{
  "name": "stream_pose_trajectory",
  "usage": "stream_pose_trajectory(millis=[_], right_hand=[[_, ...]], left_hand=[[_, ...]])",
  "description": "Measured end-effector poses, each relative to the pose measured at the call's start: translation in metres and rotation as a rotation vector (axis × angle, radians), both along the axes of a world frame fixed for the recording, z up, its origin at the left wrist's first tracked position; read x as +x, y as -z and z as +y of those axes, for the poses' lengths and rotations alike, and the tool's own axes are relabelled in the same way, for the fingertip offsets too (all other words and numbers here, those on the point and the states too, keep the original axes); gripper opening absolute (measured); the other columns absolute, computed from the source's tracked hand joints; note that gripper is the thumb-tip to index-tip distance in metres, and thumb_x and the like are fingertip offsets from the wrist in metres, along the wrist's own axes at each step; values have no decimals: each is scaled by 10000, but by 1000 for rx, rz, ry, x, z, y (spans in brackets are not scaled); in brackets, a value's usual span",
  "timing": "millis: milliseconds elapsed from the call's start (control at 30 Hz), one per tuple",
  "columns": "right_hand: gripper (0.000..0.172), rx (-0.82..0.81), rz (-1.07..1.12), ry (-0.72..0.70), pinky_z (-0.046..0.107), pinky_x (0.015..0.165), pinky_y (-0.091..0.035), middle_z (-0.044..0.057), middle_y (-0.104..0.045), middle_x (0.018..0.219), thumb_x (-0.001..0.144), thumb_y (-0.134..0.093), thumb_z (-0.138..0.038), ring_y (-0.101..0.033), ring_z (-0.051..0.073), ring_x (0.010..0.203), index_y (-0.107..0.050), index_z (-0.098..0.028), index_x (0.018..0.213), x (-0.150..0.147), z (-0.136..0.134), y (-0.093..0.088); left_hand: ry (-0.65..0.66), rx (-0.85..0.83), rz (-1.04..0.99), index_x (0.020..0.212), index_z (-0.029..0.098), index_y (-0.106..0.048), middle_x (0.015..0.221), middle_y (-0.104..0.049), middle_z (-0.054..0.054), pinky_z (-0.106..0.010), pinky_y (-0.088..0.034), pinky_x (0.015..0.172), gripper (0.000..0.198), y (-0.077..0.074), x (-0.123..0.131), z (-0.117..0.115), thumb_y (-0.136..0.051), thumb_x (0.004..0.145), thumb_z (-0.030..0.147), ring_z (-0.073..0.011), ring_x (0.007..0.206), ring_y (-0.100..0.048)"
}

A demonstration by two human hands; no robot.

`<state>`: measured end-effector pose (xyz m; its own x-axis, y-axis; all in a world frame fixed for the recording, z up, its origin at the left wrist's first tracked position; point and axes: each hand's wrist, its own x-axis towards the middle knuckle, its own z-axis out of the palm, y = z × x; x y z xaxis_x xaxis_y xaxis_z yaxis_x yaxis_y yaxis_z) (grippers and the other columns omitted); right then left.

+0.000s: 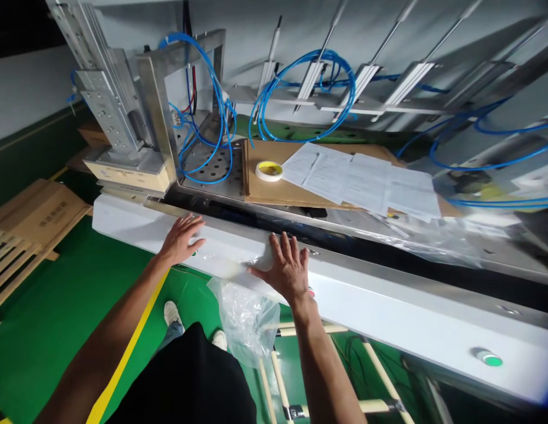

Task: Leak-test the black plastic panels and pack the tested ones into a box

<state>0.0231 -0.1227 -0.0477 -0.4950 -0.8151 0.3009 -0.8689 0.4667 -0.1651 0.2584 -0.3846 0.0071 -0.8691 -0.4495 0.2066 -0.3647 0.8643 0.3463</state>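
Observation:
My left hand (181, 238) lies with fingers spread on the white front panel (389, 303) of the machine, holding nothing. A green button (195, 253) shows just under its thumb side. Farther right, my right hand (288, 265) rests flat on the same panel, its fingertips near the metal top edge and its thumb pointing left. Part of a red button (311, 292) peeks out beside the right wrist. Between the hands, a crumpled clear plastic bag (247, 312) hangs down from the panel.
Behind the panel, a cardboard sheet (260, 191) carries a tape roll (269, 171) and printed papers (366, 179). Coiled blue tubes (353, 88) hang by several cylinders. Another green button (489, 357) is at right. Below stands a pipe frame (375, 405); a carton (44, 209) lies left.

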Motion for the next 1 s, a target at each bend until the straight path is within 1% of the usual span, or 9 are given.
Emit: stream_pose_trajectory(millis=[100,233,433,533,600,667,767,900,1000], right_hand=[[1225,-7,-19,-1,723,1232,-253,302,-338,1737,848,-588,-918,-277,524,1602,-271,-125,1727,-5,3,3],[1254,-15,-19,26,711,1239,-251,276,-330,1749,843,-634,-884,-256,506,1612,-190,-144,1752,-14,14,0],[823,-97,71,-115,639,1309,-176,166,-406,1744,1024,-562,-655,-287,406,1629,-372,-235,1705,6,-5,-27],[783,-57,60,-196,595,1316,-207,174,-431,1729,1041,-528,-663,-338,388,1614,-437,-209,1671,22,-30,-25],[858,-35,41,-169,597,1304,-240,209,-431,1721,1010,-545,-719,-360,410,1601,-446,-169,1662,25,-42,-16],[933,-31,28,-141,610,1297,-251,227,-421,1722,974,-570,-766,-363,434,1596,-434,-157,1668,23,-46,-7],[975,-34,28,-149,631,1295,-247,219,-398,1738,951,-592,-778,-351,453,1599,-390,-181,1695,15,-46,1],[980,-26,33,-156,629,1295,-246,218,-414,1729,947,-590,-786,-363,454,1591,-397,-178,1691,8,-47,1],[1021,-21,31,-156,634,1297,-237,221,-416,1727,932,-570,-831,-355,460,1590,-396,-175,1694,8,-48,0]], left_hand=[[-13,26,-15,1460,280,-683,1618,-617,-101,-611,-314,1331,464,3,6,-13,-621,1004,346,-339,1598,-454],[-39,59,-8,1455,297,-690,1613,-623,-92,-607,-302,1330,468,7,6,-16,-625,993,329,-332,1590,-465],[-105,107,66,1513,288,-617,1637,-600,-85,-540,-283,1342,524,5,3,-6,-635,997,376,-298,1596,-451],[-225,131,132,1544,238,-563,1621,-595,-141,-528,-326,1318,592,4,6,4,-647,992,433,-313,1541,-499],[-323,161,159,1403,215,-669,1480,-677,-174,-552,-382,1270,492,3,10,11,-655,982,470,-351,1448,-562],[-407,210,167,1123,226,-774,1276,-743,-171,-583,-424,1216,342,4,13,16,-693,949,509,-388,1352,-598],[-479,324,182,787,249,-754,1082,-755,-133,-596,-444,1174,286,4,11,20,-803,848,525,-406,1274,-605],[-500,546,265,721,256,-753,1006,-763,-95,-548,-461,1160,231,-3,1,21,-893,723,439,-381,1221,-634],[-476,779,353,743,249,-741,898,-761,-65,-473,-551,1045,232,-11,-6,24,-895,681,410,-326,1080,-713]])
